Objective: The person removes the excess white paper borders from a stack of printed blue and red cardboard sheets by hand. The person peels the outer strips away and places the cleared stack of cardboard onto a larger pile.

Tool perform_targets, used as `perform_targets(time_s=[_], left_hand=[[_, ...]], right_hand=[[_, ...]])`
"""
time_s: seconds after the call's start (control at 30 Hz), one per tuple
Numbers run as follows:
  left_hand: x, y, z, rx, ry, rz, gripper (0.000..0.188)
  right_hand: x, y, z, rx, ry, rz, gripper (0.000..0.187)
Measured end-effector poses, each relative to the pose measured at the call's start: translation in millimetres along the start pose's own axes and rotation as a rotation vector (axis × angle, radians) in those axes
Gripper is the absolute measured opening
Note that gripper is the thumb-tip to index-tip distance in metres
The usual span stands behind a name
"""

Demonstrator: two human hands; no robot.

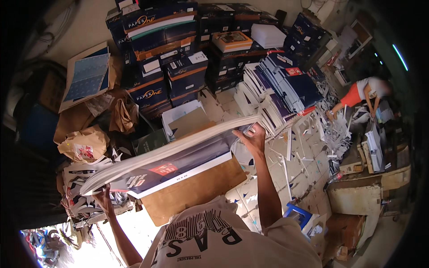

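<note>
A thick stack of large printed sheets [192,154] is up in front of me, lifted and tilted, its white edges bowed. A dark blue printed face with a red patch shows on the near side. At the stack's lower left corner, my left hand [105,201] grips from beneath, fingers partly hidden. My right hand [254,139] is closed round the right end, thumb on the printed side. Under the stack lies a brown wooden board [196,187], with a white sheet edge showing between them.
Dark blue paper cartons [149,91] are piled along the back. Bundled printed stacks [286,82] stand at the right, with paper scraps [333,134] strewn over the tiles. A crumpled brown paper bag [85,143] sits at the left. Another person [364,91] bends over at the far right.
</note>
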State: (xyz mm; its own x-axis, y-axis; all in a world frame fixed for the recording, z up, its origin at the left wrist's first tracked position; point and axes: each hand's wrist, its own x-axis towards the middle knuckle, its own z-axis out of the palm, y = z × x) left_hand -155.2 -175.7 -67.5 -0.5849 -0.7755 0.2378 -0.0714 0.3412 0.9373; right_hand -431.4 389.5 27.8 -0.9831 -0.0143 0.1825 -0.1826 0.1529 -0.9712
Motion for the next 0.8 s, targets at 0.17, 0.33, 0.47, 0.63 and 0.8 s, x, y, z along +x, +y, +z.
perform_targets(time_s=[0.17, 0.33, 0.47, 0.63, 0.8], left_hand=[[-36.9, 114.7, 50.0, 0.258, 0.191, -0.073, 0.042], [-56.1, 70.0, -27.8, -0.225, 0.293, -0.044, 0.067], [-86.4, -29.3, -91.2, 0.071, -0.059, -0.225, 0.08], [-90.4, -83.2, -132.9, 0.593, -0.16, -0.258, 0.057], [-93.2, -133.7, -217.4, 0.451, -0.194, 0.061, 0.034]], right_hand=[[-4.4, -41.6, 48.9, -0.279, 0.162, -0.229, 0.024], [-21.1, -39.3, -19.4, 0.081, 0.237, -0.064, 0.02], [-36.6, 1.9, -56.1, 0.006, -0.009, -0.1, 0.034], [-18.2, -8.5, -52.6, 0.369, -0.389, 0.095, 0.078], [-10.6, -17.3, -20.9, 0.472, -0.464, -0.015, 0.09]])
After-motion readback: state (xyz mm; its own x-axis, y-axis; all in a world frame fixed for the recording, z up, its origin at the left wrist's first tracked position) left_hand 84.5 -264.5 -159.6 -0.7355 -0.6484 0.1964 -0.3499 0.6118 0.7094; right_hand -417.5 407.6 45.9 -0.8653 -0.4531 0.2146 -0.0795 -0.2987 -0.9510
